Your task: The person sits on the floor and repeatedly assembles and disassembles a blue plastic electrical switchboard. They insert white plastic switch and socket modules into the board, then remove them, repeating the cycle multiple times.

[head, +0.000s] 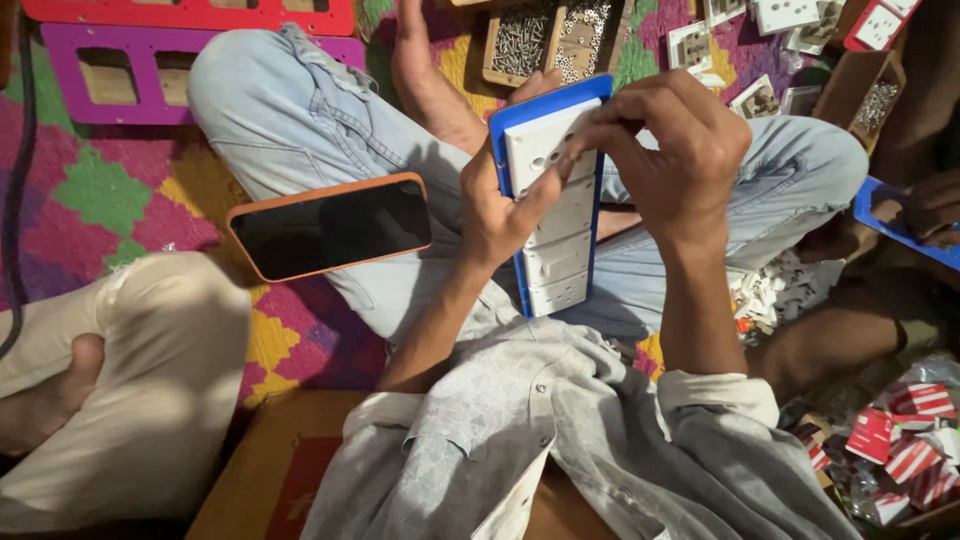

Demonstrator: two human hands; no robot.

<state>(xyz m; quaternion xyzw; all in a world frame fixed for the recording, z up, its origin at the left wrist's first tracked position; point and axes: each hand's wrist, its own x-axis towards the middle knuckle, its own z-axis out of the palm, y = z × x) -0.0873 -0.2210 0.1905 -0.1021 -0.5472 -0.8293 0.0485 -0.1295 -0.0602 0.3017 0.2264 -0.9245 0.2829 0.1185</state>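
- A grey shirt sleeve (560,440) is closest to the camera.
- The left hand (497,205) grips the blue switch board (553,190) by its left edge.
- The right hand (672,150) pinches the board's top; it may be holding something tiny, too small to tell.
- A phone (330,226) rests on the knee.

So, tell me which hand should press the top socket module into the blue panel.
Probably the right hand: its fingers already rest on the top white socket module. The left hand grips the blue panel from the side, steadying it.
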